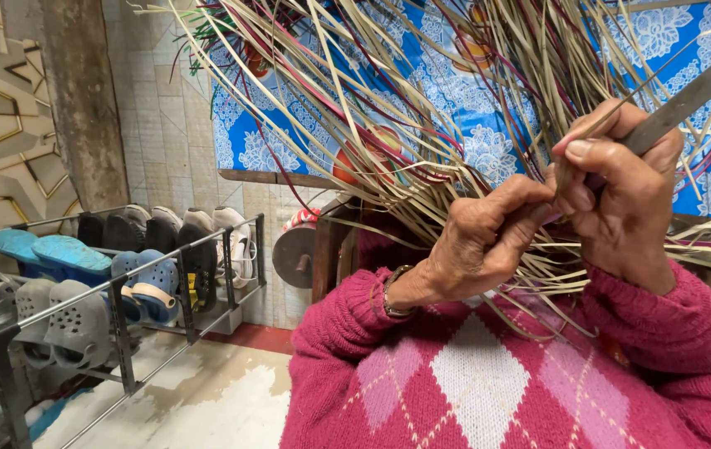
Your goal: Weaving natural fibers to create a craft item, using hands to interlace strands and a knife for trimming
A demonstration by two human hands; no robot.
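A pale strip (556,179) is pinched shut between the left hand (488,241) and the right hand (621,195), which is also closed on a grey blade (688,100). The strip could be split if the blade slips. Loose strips (388,125) crowd above the grip; a shoe rack (114,291) stands well left.

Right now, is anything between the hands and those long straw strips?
No. The left hand pinches the pale strips directly, and the right hand grips a flat grey tool against them. Nothing visible lies between.
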